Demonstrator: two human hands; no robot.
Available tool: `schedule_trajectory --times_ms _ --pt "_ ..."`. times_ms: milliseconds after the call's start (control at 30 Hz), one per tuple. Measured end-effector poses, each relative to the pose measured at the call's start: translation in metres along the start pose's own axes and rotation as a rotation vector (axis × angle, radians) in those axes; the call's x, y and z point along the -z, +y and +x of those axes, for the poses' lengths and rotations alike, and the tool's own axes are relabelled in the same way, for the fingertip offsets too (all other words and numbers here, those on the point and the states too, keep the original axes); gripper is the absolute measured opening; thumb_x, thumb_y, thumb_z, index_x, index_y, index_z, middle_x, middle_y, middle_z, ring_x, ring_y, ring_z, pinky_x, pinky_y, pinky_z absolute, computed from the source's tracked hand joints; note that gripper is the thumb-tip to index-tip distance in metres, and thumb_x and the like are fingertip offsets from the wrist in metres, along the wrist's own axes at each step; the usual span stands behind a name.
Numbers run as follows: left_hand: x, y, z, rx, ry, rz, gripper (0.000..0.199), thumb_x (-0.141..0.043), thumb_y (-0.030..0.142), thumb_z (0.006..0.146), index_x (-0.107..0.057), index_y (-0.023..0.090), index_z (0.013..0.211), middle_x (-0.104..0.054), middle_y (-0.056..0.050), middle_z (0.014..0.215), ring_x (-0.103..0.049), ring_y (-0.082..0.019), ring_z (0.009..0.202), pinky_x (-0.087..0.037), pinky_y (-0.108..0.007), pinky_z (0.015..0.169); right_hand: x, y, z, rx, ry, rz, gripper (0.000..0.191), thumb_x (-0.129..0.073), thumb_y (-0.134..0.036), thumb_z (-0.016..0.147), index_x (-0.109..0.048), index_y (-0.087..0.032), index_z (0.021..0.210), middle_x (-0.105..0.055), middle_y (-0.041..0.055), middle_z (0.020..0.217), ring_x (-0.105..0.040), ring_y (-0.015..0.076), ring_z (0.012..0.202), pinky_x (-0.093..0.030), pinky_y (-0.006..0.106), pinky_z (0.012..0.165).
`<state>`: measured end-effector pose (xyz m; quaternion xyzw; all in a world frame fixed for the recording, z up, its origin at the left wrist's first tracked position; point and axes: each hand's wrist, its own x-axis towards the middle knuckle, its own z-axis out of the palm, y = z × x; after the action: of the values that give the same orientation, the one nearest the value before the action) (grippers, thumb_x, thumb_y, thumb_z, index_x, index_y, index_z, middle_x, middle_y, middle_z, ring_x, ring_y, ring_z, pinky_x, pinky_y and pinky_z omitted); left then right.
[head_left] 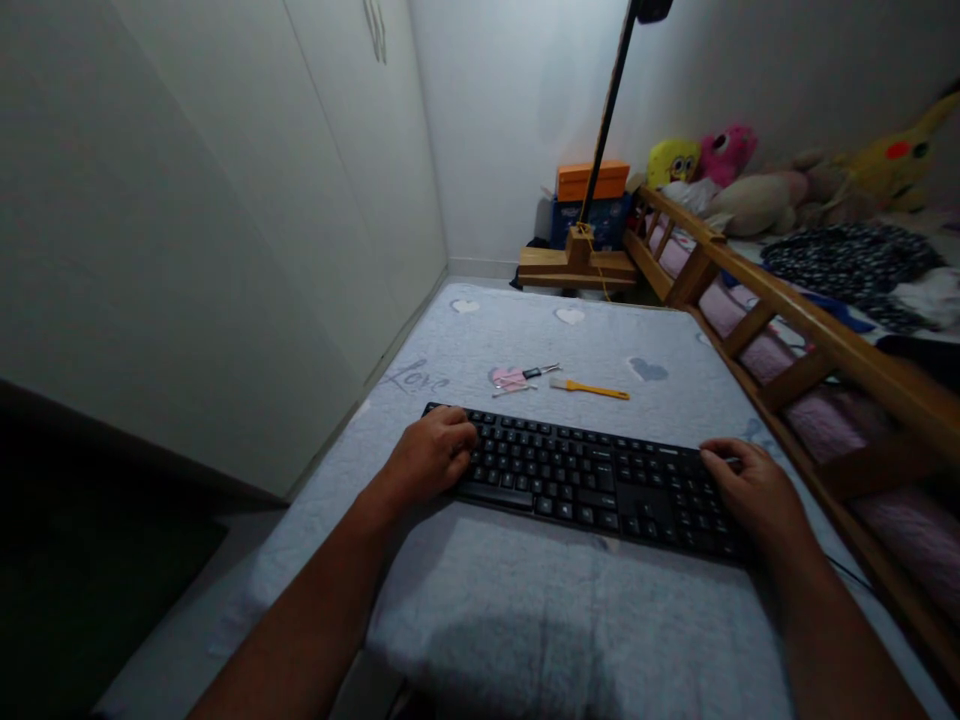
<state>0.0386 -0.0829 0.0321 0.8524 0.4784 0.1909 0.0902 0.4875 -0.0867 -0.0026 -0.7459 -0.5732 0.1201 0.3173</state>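
Observation:
A black keyboard [562, 470] lies across the cloth-covered table [510, 610], its keys facing up. My left hand [435, 450] is closed over its left end, fingers curled on the top. At the opposite end, my right hand [757, 490] grips the side, with the thumb near the upper right corner. Beyond the keyboard is a small brush [592, 389] with a yellow handle and pale bristles. Beside it rests a small tool [541, 371] with a black grip and thin metal prongs. Several thin white sticks [514, 388], perhaps cotton swabs, lie next to that.
White cabinet doors [315, 220] stand along the left. A wooden bed rail [817, 310] borders the right side, with plush toys [727, 155] behind it. At the far end are a wooden stand [577, 262] with a dark pole and an orange box [592, 181]. A cable [851, 573] runs at right.

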Motion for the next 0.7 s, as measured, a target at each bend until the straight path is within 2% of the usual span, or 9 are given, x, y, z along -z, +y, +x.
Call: schedule_trajectory --times_ms 167,300,400,700 --pt "0.009 -0.005 -0.002 0.071 -0.04 0.027 0.013 -0.055 0.01 0.078 -0.063 0.019 0.074 -0.061 -0.005 0.085 -0.057 -0.021 0.083 -0.043 -0.031 0.071 0.0 0.0 0.0 -0.007 -0.011 -0.001 0.034 -0.055 -0.052 0.075 -0.07 -0.024 0.085 -0.068 0.0095 0.095 -0.063 0.0251 0.077 -0.051 0.043 0.081" --pt "0.012 -0.009 -0.004 0.078 -0.045 0.018 0.013 -0.055 0.01 0.077 -0.063 0.02 0.074 -0.06 -0.005 0.085 -0.057 -0.02 0.083 -0.044 -0.03 0.071 0.0 0.0 -0.001 -0.01 -0.013 -0.013 0.034 -0.055 -0.052 0.076 -0.07 -0.023 0.085 -0.069 0.0094 0.096 -0.063 0.0252 0.077 -0.05 0.043 0.082" --pt "0.014 -0.012 -0.005 0.085 -0.043 0.021 0.012 -0.055 0.011 0.077 -0.062 0.02 0.073 -0.06 -0.004 0.083 -0.057 -0.02 0.081 -0.043 -0.03 0.07 0.0 0.001 -0.001 -0.007 -0.021 -0.015 0.034 -0.056 -0.052 0.076 -0.071 -0.023 0.086 -0.069 0.0097 0.097 -0.063 0.0259 0.079 -0.05 0.044 0.083" --pt "0.021 -0.019 -0.007 0.224 -0.007 0.114 0.012 -0.056 0.013 0.075 -0.062 0.021 0.069 -0.059 -0.004 0.08 -0.057 -0.02 0.08 -0.042 -0.029 0.067 0.003 -0.004 -0.003 -0.005 -0.004 0.0 0.033 -0.055 -0.052 0.075 -0.07 -0.024 0.085 -0.069 0.0101 0.096 -0.063 0.0262 0.079 -0.05 0.043 0.083"
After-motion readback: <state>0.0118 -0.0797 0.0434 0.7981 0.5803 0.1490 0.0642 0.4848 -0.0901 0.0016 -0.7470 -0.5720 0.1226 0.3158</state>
